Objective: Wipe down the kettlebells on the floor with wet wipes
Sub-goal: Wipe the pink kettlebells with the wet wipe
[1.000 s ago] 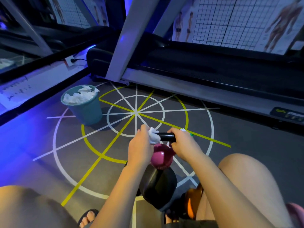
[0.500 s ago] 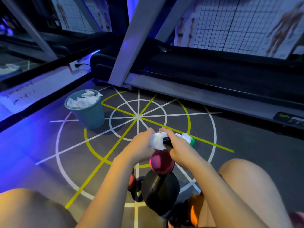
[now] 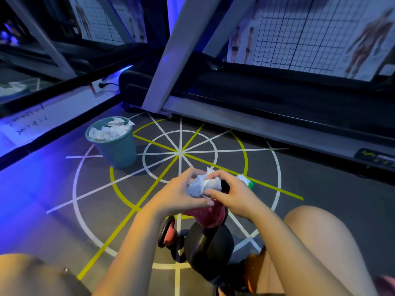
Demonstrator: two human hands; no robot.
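Both hands bunch a crumpled white wet wipe [image 3: 203, 185] over the black handle [image 3: 224, 185] of the round magenta kettlebell [image 3: 210, 216].

The left hand [image 3: 181, 195] has its grip curled round the wipe, and the right hand [image 3: 237, 199] pinches the wipe's near edge. The kettlebell sits under them, just beyond a larger black kettlebell [image 3: 209, 248] on the grey marked floor [image 3: 320, 210]; I cannot tell whether it is lifted. To do this well, I would refold to a clean face, wrap the handle fully and twist along it, with one hand steadying the bell. The teal plastic bin [image 3: 117, 150] stands nearby for the used wipe.
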